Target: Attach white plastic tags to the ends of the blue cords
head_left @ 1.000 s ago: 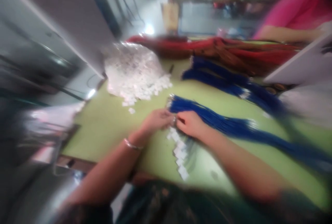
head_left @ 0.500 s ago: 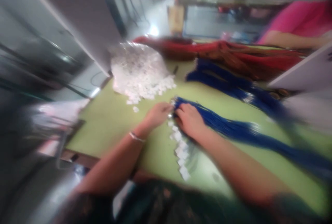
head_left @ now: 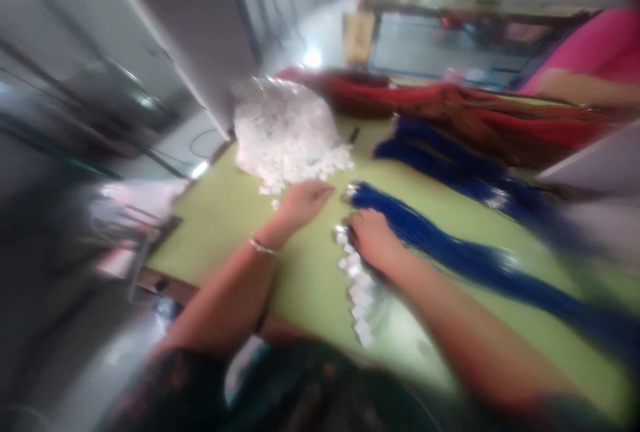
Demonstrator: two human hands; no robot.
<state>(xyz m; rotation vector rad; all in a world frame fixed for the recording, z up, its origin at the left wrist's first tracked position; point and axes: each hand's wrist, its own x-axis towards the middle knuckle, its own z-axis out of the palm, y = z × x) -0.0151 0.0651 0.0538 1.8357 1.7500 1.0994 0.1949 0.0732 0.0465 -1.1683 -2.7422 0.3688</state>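
My left hand (head_left: pixel 304 204) is closed, fingers pressed together, just left of the tip of a blue wire bundle (head_left: pixel 415 219) and in front of a pile of small white pieces (head_left: pixel 300 169). Whether a small thing is between its fingertips cannot be made out. My right hand (head_left: pixel 374 235) is curled at the upper end of a row of white block-like pieces (head_left: pixel 361 292), just below the bundle. Its fingertips are blurred and partly hidden, so what they pinch is unclear. Shiny ends (head_left: pixel 351 191) show at the bundle's tip.
The white pieces spill from a clear plastic bag (head_left: pixel 280 112) on the green table (head_left: pixel 200 232). More blue wires (head_left: pixel 440 152) and red and brown wires (head_left: pixel 450 102) lie behind. Far right, a person in a pink sleeve (head_left: pixel 595 45) is across the table.
My left hand has come away from the bundle's tip toward the white pile. My right hand has slid off the bundle down to the row's upper end. The whole view has shifted slightly.
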